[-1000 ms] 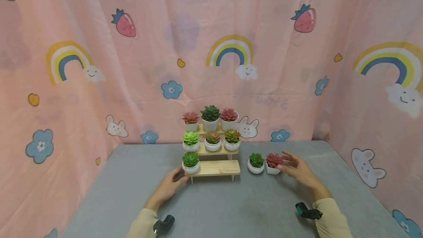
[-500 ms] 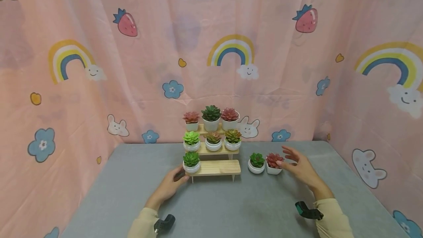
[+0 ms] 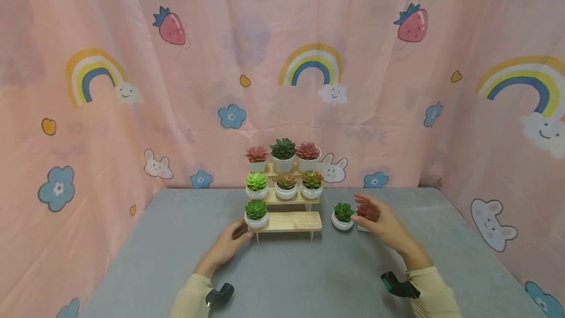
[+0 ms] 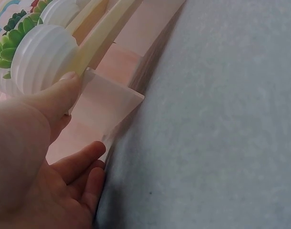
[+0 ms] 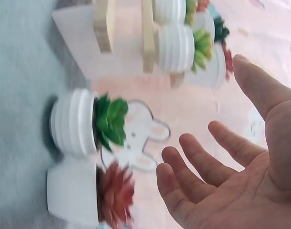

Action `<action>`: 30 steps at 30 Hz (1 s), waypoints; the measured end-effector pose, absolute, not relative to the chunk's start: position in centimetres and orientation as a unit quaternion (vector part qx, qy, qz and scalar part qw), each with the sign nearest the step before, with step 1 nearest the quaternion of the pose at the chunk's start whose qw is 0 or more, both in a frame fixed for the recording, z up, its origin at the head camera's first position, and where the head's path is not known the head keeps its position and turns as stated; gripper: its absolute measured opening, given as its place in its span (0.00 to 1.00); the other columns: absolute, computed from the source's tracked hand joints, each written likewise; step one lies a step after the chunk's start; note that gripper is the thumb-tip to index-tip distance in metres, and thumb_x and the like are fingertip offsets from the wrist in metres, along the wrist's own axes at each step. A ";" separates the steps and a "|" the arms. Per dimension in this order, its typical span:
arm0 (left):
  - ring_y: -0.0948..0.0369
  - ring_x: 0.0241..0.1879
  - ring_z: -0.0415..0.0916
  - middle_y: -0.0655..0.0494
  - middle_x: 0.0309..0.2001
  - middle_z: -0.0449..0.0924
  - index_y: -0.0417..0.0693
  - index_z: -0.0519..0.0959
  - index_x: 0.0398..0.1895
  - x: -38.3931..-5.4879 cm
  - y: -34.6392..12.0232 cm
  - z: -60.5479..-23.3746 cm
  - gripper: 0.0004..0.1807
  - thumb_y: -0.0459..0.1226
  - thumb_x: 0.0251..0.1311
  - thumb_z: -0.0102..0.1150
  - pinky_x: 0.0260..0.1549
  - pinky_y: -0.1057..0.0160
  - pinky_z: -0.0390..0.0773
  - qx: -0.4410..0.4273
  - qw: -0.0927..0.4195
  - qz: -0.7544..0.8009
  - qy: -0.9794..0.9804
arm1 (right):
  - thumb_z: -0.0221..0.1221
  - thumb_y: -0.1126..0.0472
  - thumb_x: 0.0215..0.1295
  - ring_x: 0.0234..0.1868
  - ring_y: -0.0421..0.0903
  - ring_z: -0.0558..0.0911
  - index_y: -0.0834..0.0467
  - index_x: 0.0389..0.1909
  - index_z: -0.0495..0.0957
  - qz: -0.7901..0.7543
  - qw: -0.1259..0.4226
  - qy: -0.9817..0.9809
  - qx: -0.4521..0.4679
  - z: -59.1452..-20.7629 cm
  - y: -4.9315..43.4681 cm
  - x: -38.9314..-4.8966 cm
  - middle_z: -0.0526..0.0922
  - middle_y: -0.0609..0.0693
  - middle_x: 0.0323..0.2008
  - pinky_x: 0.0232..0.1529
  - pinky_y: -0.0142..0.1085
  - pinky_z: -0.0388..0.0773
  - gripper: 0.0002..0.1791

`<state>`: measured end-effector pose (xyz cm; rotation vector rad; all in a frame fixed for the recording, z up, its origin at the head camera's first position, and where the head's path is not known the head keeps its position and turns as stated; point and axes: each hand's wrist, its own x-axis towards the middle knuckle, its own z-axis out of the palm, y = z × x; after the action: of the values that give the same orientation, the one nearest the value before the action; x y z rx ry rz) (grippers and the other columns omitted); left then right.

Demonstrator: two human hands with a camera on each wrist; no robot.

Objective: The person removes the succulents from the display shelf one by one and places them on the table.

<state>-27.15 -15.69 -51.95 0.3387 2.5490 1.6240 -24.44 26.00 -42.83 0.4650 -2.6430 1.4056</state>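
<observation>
My left hand (image 3: 227,245) is at the left end of the wooden tiered stand's lowest shelf (image 3: 293,221). Its thumb touches that end beside a green succulent (image 3: 256,213) in a ribbed white pot, while the other fingers extend loosely by the white leg (image 4: 109,98). My right hand (image 3: 386,225) hovers with spread fingers over a red succulent (image 5: 117,195) in a square white pot, partly hiding it in the head view. Directly left of that pot stands a green succulent (image 3: 343,216) in a round white pot. Nothing is held in the right hand.
Three potted succulents fill the middle shelf, including a bright green one (image 3: 256,184). Another three stand on the top shelf, with a dark green one (image 3: 283,153) in the centre. Behind the grey table (image 3: 287,278) hangs a pink patterned curtain (image 3: 198,87).
My right hand has moved left from beside the red succulent, over it and toward the round green one. My left hand stays at the shelf's end. The head view shifts slightly.
</observation>
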 end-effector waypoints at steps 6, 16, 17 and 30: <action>0.42 0.76 0.60 0.40 0.76 0.62 0.41 0.61 0.77 -27.5 -15.8 -51.9 0.36 0.45 0.72 0.57 0.73 0.42 0.64 0.116 0.054 0.534 0.836 | 0.63 0.59 0.70 0.63 0.67 0.76 0.63 0.70 0.68 0.465 0.044 -0.864 0.189 -43.0 23.1 -24.5 0.75 0.68 0.65 0.59 0.62 0.76 0.30; 0.43 0.77 0.59 0.43 0.77 0.61 0.44 0.60 0.78 -27.2 -15.8 -52.0 0.36 0.46 0.73 0.56 0.74 0.42 0.64 0.107 0.068 0.543 0.830 | 0.63 0.62 0.70 0.62 0.68 0.76 0.64 0.68 0.70 0.506 -0.024 -0.824 0.252 -44.0 16.7 -25.5 0.76 0.68 0.64 0.57 0.59 0.79 0.28; 0.43 0.77 0.59 0.43 0.77 0.61 0.44 0.60 0.78 -27.2 -15.7 -52.0 0.35 0.46 0.73 0.56 0.74 0.42 0.64 0.107 0.068 0.544 0.830 | 0.62 0.61 0.70 0.63 0.69 0.76 0.64 0.68 0.70 0.513 -0.032 -0.819 0.256 -44.1 16.1 -25.6 0.76 0.68 0.64 0.58 0.59 0.79 0.28; 0.43 0.77 0.59 0.41 0.77 0.62 0.43 0.60 0.78 -27.3 -15.8 -52.1 0.36 0.46 0.72 0.57 0.74 0.41 0.63 0.106 0.070 0.551 0.825 | 0.63 0.60 0.69 0.68 0.66 0.73 0.64 0.69 0.70 0.539 -0.052 -0.805 0.243 -44.9 9.2 -26.9 0.74 0.66 0.67 0.68 0.62 0.71 0.29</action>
<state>-27.27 -15.84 -52.07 0.3181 2.4827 1.6578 -26.88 9.22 -44.92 0.7916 -2.6160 1.7522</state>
